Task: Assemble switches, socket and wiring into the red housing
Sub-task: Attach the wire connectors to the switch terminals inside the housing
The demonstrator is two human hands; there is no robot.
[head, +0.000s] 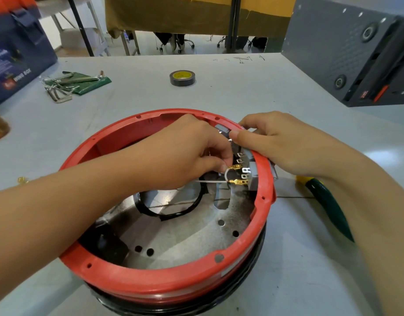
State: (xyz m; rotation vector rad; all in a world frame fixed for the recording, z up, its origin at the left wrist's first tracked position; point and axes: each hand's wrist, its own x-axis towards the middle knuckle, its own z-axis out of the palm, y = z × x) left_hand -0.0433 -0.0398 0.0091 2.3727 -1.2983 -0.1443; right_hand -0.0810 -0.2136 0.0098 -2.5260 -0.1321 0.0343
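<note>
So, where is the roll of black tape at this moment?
In the head view, the roll of black tape lies flat on the grey table, beyond the red housing near the middle, right of the hex keys.

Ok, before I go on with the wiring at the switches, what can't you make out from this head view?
- Left hand fingertips: its own knuckles hide what they pinch beside the brass connectors.
- Switches: outer faces hidden behind the red housing rim and the right hand.
- Green-handled tool: working end covered by the right forearm.
- Blue box: print blurred, cut off by the left edge.
</note>
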